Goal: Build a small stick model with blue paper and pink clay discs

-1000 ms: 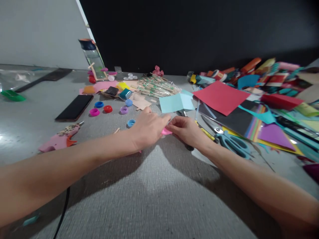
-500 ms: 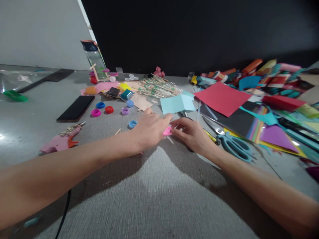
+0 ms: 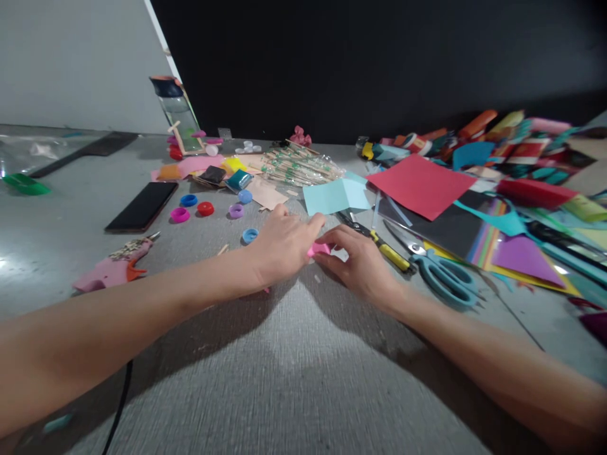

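Observation:
A small bright pink piece [image 3: 318,249] is between my two hands, low over the grey table; its far side is hidden, and I cannot make out whether it is clay or a cap. My left hand [image 3: 287,248] is closed on its left end, most of the fingertips out of sight. Thumb and forefinger of my right hand [image 3: 363,262] pinch the right end. A blue bottle cap [image 3: 250,236] lies left of my left hand. Close beyond my right hand lies a yellow-and-black tool [image 3: 392,253], and to its right are scissors with blue-grey handles [image 3: 446,278].
Several bottle caps [image 3: 205,208], a phone [image 3: 142,206] and a pink glue-gun-like tool [image 3: 116,265] are on the left. Wrapped sticks [image 3: 301,165] and a water bottle [image 3: 175,110] stand farther back. Red paper [image 3: 422,185] and a pile of craft supplies [image 3: 526,148] fill the right.
My right hand has shifted slightly and its fingers now curl more around the pink piece, with a thin light strip no longer visible beneath. The left hand stays almost still.

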The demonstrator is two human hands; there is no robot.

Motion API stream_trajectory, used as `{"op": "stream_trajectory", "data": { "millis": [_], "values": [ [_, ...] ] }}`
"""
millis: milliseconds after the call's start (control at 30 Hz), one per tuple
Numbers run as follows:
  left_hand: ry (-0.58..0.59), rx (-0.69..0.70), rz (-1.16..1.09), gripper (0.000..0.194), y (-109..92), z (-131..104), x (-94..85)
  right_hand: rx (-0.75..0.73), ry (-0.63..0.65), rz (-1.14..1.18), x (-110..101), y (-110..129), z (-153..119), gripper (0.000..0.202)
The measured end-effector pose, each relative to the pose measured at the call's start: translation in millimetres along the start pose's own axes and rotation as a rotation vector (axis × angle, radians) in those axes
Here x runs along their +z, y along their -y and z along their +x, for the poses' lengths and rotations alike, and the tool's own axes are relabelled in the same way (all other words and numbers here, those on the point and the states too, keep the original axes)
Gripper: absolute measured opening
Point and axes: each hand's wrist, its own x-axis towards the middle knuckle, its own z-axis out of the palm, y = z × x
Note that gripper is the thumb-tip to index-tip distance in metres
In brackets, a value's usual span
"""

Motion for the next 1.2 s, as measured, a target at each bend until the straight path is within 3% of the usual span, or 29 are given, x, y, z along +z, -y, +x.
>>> {"op": "stream_trajectory", "data": {
  "millis": [233, 467, 767, 1200],
  "values": [
    [-0.02, 0.032, -0.019, 0.023, 2, -1, 0.2, 0.022, 0.024, 0.025, -1, 0, -2, 0.015],
    [0.02, -0.003, -0.013, 0.029, 2, -1, -2.9, 0.045, -0.056, 0.052, -7, 2, -2, 0.016],
    [0.03, -0.001, -0.028, 0.022, 0, -2, -7.5, -0.127, 0.023, 0.035, -2, -5, 1, 0.007],
    [0.015, -0.001, -0.046, 0.023, 2, -2, -5.2, -0.152, 0.007, -0.017, -8, -11, 2, 0.007]
  ]
}}
